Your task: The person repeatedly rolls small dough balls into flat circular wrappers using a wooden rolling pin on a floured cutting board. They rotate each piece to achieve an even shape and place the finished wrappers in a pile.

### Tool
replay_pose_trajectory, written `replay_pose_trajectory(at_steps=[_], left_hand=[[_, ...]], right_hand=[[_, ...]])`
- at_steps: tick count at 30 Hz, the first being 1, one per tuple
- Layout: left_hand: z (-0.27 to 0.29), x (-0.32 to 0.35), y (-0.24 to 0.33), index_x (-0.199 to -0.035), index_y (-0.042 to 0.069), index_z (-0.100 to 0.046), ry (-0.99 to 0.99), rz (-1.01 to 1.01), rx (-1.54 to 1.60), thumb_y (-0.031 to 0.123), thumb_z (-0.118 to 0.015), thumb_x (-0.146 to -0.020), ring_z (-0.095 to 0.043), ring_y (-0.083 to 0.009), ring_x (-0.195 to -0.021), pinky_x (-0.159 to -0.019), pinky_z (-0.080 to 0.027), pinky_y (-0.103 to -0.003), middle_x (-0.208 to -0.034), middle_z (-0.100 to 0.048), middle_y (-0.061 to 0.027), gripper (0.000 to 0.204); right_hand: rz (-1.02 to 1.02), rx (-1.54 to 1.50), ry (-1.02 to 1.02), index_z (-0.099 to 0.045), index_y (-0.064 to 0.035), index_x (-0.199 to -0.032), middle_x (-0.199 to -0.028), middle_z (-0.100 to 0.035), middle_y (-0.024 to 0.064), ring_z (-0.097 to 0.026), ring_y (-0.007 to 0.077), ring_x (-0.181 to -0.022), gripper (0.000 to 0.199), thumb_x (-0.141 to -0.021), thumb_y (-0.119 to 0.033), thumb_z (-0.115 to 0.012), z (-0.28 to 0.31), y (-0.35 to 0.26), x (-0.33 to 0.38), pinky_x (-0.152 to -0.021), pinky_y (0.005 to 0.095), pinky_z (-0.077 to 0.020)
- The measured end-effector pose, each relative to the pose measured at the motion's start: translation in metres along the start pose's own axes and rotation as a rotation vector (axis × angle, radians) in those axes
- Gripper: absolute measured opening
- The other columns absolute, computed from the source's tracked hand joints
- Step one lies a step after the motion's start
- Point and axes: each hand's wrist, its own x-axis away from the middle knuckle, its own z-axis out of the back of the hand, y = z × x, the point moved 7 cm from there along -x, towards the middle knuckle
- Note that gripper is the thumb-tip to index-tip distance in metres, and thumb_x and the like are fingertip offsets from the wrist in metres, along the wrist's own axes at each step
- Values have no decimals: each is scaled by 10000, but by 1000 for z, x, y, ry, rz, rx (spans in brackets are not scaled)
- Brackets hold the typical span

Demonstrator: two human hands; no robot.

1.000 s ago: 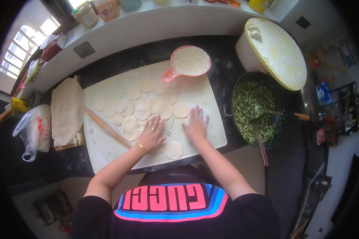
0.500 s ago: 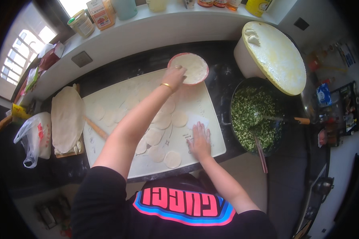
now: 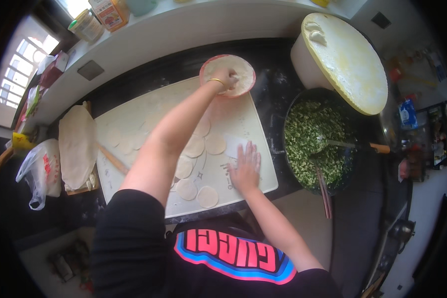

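Observation:
My left hand [image 3: 225, 79], a gold bangle at its wrist, reaches into a red-rimmed bowl [image 3: 210, 68] of white flour [image 3: 239, 69]. Its fingers are curled together on the flour. On the pale pastry mat [image 3: 253, 126] lies my right hand [image 3: 246, 171], open, palm down with fingers spread. A whitish patch [image 3: 232, 152] shows beside its fingertips, partly covered. Several round dough wrappers [image 3: 215, 143] are scattered over the mat, some hidden under my left forearm. The rolling pin [image 3: 112, 159] rests at the mat's left edge, one end behind my arm.
At the right, a dark pan [image 3: 285, 144] holds chopped green filling [image 3: 310, 129], with a wooden-handled utensil [image 3: 380, 148] and chopsticks [image 3: 324, 193] in it. Behind stands a tub with a floury lid [image 3: 350, 64] bearing dumplings [image 3: 317, 36]. Left are a dough sheet [image 3: 77, 146] and plastic bag [image 3: 39, 171].
My left hand has gone from the bowl's near left rim deeper into the flour. My right hand's fingers have spread wider on the mat. The whole view has shifted slightly.

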Motion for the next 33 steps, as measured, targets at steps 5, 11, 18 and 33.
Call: replay_pose_trajectory(at_steps=[5,11,18,33], left_hand=[[36,96,37,-923,-4,-643,13,-44,409,240,-602,-871,-561,-87,-653,-598,-451,-242,-770,-625,-30,253],[-18,201,-43,-996,-21,-620,-20,325,677,200,-602,-873,-619,-128,-725,-659,-523,-246,-854,-624,-54,254],[-70,198,-39,-1097,-34,-599,-110,210,504,230,-588,-882,-632,-196,-882,-772,-505,-297,-1007,-641,-126,341],[-58,308,-54,-1377,27,-303,-144,-267,-715,367,-565,-819,-187,-288,-1374,-1115,-174,-432,-1480,-215,-138,704]], right_hand=[[-2,11,-45,-226,-49,-1420,-1482,-128,212,-122,328,-1382,673,-881,-358,-484,-9,-3,-21,-1113,455,-76],[141,-46,-258,-193,-12,-1422,-1491,-131,188,-113,302,-1389,730,-876,-395,-491,-35,-59,15,-1114,434,-107],[324,-265,-372,-261,18,-1376,-1435,-239,208,-188,318,-1364,654,-864,-290,-527,-42,-89,26,-1097,446,-177],[210,116,-152,-229,-124,-1432,-1509,-126,121,-128,258,-1393,662,-887,-413,-468,-19,-10,-40,-1105,511,-81]])
